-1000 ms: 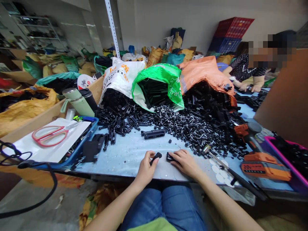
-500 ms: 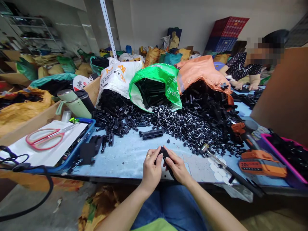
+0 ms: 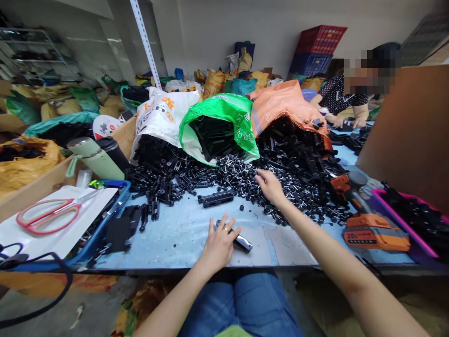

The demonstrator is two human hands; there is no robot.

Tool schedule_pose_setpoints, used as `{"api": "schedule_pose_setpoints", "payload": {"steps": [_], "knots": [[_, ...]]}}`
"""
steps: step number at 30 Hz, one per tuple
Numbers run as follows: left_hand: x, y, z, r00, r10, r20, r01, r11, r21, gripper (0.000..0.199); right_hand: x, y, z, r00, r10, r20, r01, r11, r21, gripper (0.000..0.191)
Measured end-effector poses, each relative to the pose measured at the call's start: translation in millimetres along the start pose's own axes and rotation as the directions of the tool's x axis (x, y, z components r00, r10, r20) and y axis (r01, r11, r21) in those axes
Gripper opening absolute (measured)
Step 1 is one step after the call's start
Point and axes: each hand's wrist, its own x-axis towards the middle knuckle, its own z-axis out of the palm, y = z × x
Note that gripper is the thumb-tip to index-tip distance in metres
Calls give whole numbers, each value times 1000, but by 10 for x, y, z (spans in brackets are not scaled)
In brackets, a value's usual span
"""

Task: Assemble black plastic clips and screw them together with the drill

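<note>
My left hand [image 3: 218, 243] rests with fingers spread over a black part with a shiny, silvery end [image 3: 243, 243] on the table, covering much of it. My right hand [image 3: 271, 187] is at a heap of black-headed screws with silver shanks [image 3: 238, 174]. Its fingers are bent together at the tips among the screws; what they pinch is too small to make out. A long black plastic part [image 3: 216, 199] lies flat between my left hand and the heap.
White [image 3: 163, 110], green [image 3: 217, 105] and orange [image 3: 277, 100] sacks spill black parts across the back. Scissors [image 3: 49, 215] lie on paper over a blue tray [image 3: 121, 192] at left. At right are a cordless tool [image 3: 375, 234], a pink-rimmed bin [image 3: 407, 224] and another person [image 3: 342, 100].
My hands have parted from the black part they held together. It now lies under my left hand, while my right hand has reached forward to the screws. The view has shifted slightly.
</note>
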Motion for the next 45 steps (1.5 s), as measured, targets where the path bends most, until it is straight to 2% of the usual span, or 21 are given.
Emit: {"api": "schedule_pose_setpoints", "payload": {"steps": [1, 3, 7, 13, 15, 18, 21, 24, 26, 27, 29, 30, 31, 32, 34, 36, 38, 40, 42, 45], "knots": [[46, -19, -22, 993, 75, 89, -80, 996, 49, 50, 243, 180, -46, 996, 90, 29, -84, 982, -171, 40], [127, -47, -55, 975, 125, 183, -148, 982, 118, 44, 656, 487, -123, 982, 179, 54, -157, 947, -280, 37], [182, -58, -74, 983, 66, 170, -106, 966, 237, 39, 1137, 859, -139, 953, 254, 164, -183, 917, -354, 27], [124, -48, -17, 990, 3, 141, -48, 946, 320, 42, 1383, 985, -12, 914, 289, 285, -146, 888, -435, 32], [99, -69, 12, 990, -17, 137, -27, 949, 315, 43, 1402, 966, -45, 915, 288, 283, -134, 878, -459, 30], [50, -127, 33, 989, -74, 127, 31, 951, 307, 42, 1360, 922, -206, 939, 255, 232, -111, 861, -496, 23], [7, -178, 16, 983, -136, 124, 98, 957, 273, 36, 1167, 827, -454, 965, 202, 169, -81, 839, -538, 23], [19, -155, -23, 992, -113, 62, 109, 992, 62, 35, 729, 568, -677, 991, 45, 127, 22, 877, -479, 28], [71, -90, -52, 991, -126, -41, 115, 973, -201, 37, 301, 282, -747, 981, -116, 159, 156, 950, -272, 31], [107, -50, -64, 983, -164, -79, 127, 928, -349, 39, 62, 123, -751, 963, -190, 191, 214, 970, -113, 32], [177, 19, -79, 962, -259, -91, 161, 799, -580, 40, -413, -172, -709, 927, -273, 257, 231, 956, 183, 32], [203, 39, -78, 956, -283, -76, 175, 760, -626, 40, -629, -285, -672, 906, -312, 288, 235, 933, 272, 31], [219, 46, -71, 960, -275, -60, 181, 765, -617, 41, -819, -364, -631, 885, -346, 311, 248, 917, 314, 30], [224, 41, -57, 970, -239, -42, 175, 811, -558, 41, -980, -407, -589, 863, -376, 337, 270, 908, 321, 29], [205, 2, -16, 992, -122, 28, 124, 926, -356, 42, -1216, -397, -506, 803, -433, 410, 343, 897, 278, 26], [174, -41, 27, 990, -34, 135, 58, 982, -182, 41, -1361, -320, -421, 724, -477, 498, 418, 878, 233, 26], [161, -56, 52, 979, -5, 204, 25, 995, -99, 39, -1448, -251, -327, 663, -502, 555, 482, 854, 197, 30], [173, -32, 54, 974, 3, 226, 14, 997, -72, 35, -1502, -231, -232, 665, -492, 562, 511, 848, 138, 33], [189, 15, 43, 974, 10, 228, 7, 997, -74, 35, -1537, -261, -159, 702, -455, 547, 503, 861, 71, 33], [180, 69, 33, 980, 9, 199, 1, 999, -48, 57, -1573, -355, -124, 757, -413, 507, 481, 877, -5, 33]]}}
